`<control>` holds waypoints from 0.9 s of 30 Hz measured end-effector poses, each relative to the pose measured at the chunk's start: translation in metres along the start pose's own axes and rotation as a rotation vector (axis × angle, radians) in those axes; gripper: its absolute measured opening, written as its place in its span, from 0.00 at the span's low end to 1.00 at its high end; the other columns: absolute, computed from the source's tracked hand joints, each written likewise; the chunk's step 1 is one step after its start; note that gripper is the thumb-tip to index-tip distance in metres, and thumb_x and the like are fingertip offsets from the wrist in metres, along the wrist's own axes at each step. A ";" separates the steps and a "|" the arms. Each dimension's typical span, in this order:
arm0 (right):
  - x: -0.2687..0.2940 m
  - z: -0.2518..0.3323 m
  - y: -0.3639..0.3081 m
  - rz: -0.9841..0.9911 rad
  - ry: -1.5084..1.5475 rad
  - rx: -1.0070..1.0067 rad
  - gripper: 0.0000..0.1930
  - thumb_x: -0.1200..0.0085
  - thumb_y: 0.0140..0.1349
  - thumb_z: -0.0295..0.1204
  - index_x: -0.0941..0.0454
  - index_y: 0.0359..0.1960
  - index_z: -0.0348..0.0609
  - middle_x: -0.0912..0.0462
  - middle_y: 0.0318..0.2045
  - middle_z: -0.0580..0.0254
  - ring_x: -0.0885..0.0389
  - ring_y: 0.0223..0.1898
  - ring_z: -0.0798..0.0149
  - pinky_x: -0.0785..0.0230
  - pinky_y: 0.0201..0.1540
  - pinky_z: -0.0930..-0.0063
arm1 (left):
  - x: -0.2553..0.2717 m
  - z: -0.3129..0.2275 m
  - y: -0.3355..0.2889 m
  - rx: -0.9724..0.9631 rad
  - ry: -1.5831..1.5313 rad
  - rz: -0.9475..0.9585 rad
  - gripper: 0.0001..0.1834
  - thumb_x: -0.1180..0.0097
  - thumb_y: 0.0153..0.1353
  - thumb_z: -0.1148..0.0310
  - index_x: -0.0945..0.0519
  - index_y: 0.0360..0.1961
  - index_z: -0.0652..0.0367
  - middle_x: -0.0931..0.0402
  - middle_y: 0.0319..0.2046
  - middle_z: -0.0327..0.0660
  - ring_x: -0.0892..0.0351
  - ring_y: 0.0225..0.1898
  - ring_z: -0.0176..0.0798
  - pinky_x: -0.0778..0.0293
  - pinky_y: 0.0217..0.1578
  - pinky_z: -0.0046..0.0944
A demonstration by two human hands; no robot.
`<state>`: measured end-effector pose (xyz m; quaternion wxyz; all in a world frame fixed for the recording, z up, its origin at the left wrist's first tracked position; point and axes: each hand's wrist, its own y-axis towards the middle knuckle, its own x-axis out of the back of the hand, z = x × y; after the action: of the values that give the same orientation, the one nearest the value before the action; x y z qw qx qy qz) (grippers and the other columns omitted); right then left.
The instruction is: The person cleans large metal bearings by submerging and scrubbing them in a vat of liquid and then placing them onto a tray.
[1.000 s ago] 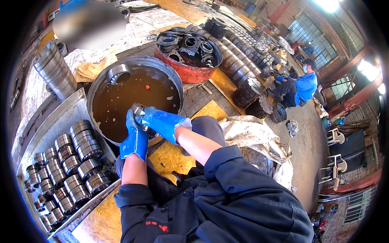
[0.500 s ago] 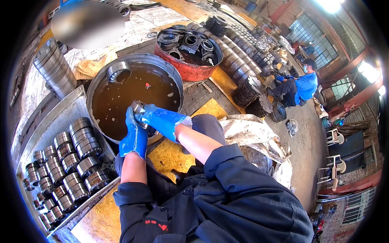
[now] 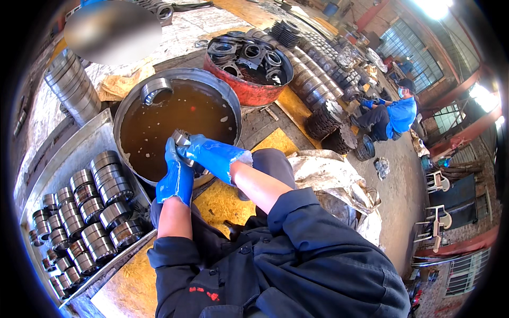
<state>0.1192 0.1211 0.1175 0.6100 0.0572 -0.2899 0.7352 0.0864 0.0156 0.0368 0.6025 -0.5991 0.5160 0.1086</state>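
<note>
Both my hands wear blue rubber gloves and come together over the near edge of a round metal tub (image 3: 231,98) of murky brown liquid (image 3: 175,119). My left hand (image 3: 176,172) and my right hand (image 3: 208,155) are closed round a shiny metal bearing ring (image 3: 181,138); its top shows above the gloves and the fingers hide much of the rest. Another, larger metal ring (image 3: 155,86) rests at the tub's far left rim, partly in the liquid. Pale scraps and a small red bit float on the liquid.
On my left, a metal tray (image 3: 143,199) holds rows of bearing rings (image 3: 114,190). Behind it rises a stack of large rings (image 3: 71,85). A red tub (image 3: 246,95) of dark metal parts stands beyond. A co-worker in blue (image 3: 400,114) sits at the right, near stacked gears (image 3: 324,119).
My hands and the held bearing ring stay nearly in place. The floating scraps have drifted a little, and the view has shifted slightly.
</note>
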 end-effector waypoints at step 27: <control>0.014 0.044 -0.058 0.026 -0.015 0.110 0.25 0.50 0.70 0.50 0.20 0.56 0.42 0.13 0.44 0.50 0.14 0.44 0.59 0.26 0.47 0.67 | 0.001 -0.003 0.006 -0.003 -0.010 -0.006 0.26 0.47 0.68 0.41 0.18 0.51 0.50 0.16 0.45 0.47 0.16 0.43 0.53 0.19 0.48 0.58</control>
<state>0.1577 0.1163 0.1806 0.5941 0.0923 -0.2541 0.7576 0.0809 0.0142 0.0326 0.6045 -0.6010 0.5111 0.1106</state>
